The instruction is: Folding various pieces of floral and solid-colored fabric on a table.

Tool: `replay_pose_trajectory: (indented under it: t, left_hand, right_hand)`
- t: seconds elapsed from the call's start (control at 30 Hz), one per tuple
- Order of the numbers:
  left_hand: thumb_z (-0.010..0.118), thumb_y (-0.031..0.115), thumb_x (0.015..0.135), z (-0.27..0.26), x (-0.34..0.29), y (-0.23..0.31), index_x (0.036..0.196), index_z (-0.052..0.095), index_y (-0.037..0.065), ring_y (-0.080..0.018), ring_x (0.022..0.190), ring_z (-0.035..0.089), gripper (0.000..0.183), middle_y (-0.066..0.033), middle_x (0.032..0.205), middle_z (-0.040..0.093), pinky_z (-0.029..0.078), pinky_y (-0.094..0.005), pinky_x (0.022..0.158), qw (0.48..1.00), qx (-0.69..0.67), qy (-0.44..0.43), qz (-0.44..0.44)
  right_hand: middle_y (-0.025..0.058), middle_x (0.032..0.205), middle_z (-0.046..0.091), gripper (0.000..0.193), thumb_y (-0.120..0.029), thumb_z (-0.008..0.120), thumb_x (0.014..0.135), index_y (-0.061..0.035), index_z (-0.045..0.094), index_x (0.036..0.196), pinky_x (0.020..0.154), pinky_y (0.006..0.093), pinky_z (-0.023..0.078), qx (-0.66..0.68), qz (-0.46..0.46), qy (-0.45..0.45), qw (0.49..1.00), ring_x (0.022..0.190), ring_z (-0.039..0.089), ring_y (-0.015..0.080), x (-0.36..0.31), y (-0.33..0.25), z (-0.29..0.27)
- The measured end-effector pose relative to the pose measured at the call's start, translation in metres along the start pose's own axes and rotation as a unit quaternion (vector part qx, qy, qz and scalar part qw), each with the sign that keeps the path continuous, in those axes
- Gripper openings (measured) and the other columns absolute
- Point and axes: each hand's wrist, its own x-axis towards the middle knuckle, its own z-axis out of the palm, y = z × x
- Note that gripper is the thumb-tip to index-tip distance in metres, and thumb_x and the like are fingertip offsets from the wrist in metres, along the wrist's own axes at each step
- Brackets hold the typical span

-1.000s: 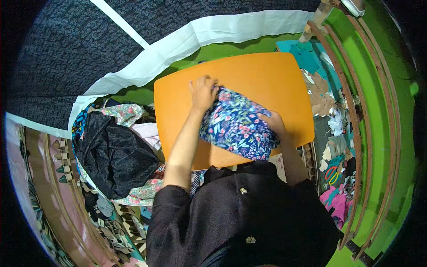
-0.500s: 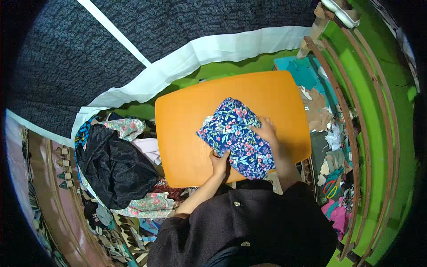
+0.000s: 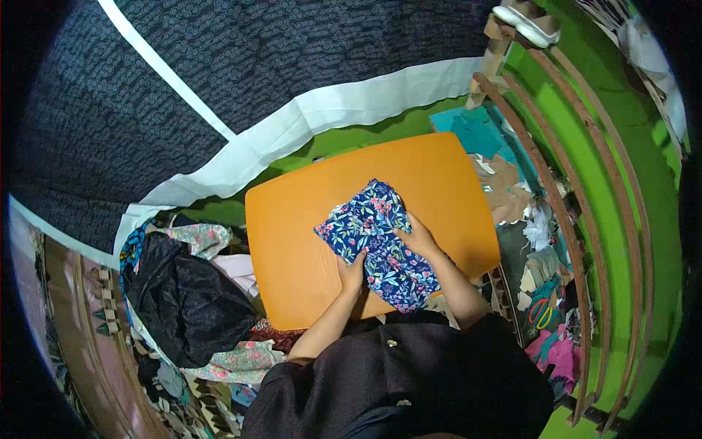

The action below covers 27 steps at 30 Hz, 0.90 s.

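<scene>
At the left of the frame, a crumpled black cloth (image 3: 186, 300) lies beside the orange table (image 3: 285, 227), well apart from both hands. Left of centre on the table, the left hand (image 3: 350, 276) meets the lower-left edge of the blue floral cloth (image 3: 382, 235). Its thumb presses on the upper face; its fingers are hidden beneath, so the hold appears to be a pinch.

At frame centre, the floral cloth lies up and to the right of the left thumb. Its long axis slants from upper centre to the table's lower edge, with one corner pointing left. Whether it lies flat on the tabletop or is slightly raised cannot be told.

Right of centre, the right hand (image 3: 420, 238) grips the cloth's right edge, thumb on top, slightly higher in the frame than the left. Both hands touch the cloth; neither is nearer.

At the right of the frame, scissors (image 3: 542, 312) lie among fabric scraps (image 3: 559, 350).
</scene>
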Motion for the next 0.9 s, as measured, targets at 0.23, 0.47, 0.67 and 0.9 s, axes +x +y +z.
replay_pose_trajectory:
  t: [0.23, 0.47, 0.67, 0.9]
  left_hand:
    - [0.063, 0.0, 0.078, 0.012, -0.014, 0.046, 0.113, 0.043, -0.001, -0.0132, 0.092, 0.054, 0.04, -0.0074, 0.105, 0.056, 0.042, -0.0267, 0.083, 0.983, 0.072, -0.122, 0.115]
    - [0.068, 0.001, 0.07, 0.018, -0.043, 0.142, 0.114, 0.043, -0.001, -0.017, 0.091, 0.056, 0.051, -0.0091, 0.104, 0.056, 0.044, -0.0297, 0.084, 0.953, 0.049, -0.257, 0.15]
    - [0.066, 0.003, 0.07, 0.016, -0.063, 0.191, 0.111, 0.045, -0.001, -0.0157, 0.092, 0.055, 0.046, -0.0081, 0.103, 0.056, 0.044, -0.029, 0.083, 0.911, -0.009, -0.373, 0.177]
    - [0.068, 0.007, 0.071, 0.099, -0.112, 0.252, 0.111, 0.046, -0.002, -0.0157, 0.09, 0.056, 0.047, -0.0086, 0.102, 0.057, 0.044, -0.0289, 0.083, 0.827, -0.042, -0.523, 0.202]
  right_hand:
    - [0.0144, 0.1, 0.06, 0.039, -0.014, 0.059, 0.081, -0.0003, 0.045, 0.115, 0.082, 0.0328, 0.044, 0.03, -0.09, 0.167, 0.981, 0.092, 0.059, 0.0236, -0.056, -0.058, -0.006]
    - [0.0096, 0.099, 0.058, 0.04, -0.015, 0.058, 0.084, -0.0013, 0.043, 0.117, 0.083, 0.0307, 0.042, 0.068, -0.155, 0.305, 0.937, 0.092, 0.054, 0.0153, -0.142, -0.128, -0.004]
    - [0.0087, 0.114, 0.05, 0.054, -0.017, 0.062, 0.083, 0.0012, 0.035, 0.126, 0.092, 0.0295, 0.037, 0.131, -0.265, 0.339, 0.893, 0.103, 0.048, 0.0135, -0.207, -0.193, 0.005]
    - [0.0084, 0.107, 0.055, 0.048, -0.015, 0.061, 0.083, 0.001, 0.038, 0.122, 0.085, 0.0282, 0.042, 0.061, -0.271, 0.418, 0.865, 0.095, 0.053, 0.0131, -0.287, -0.26, -0.058]
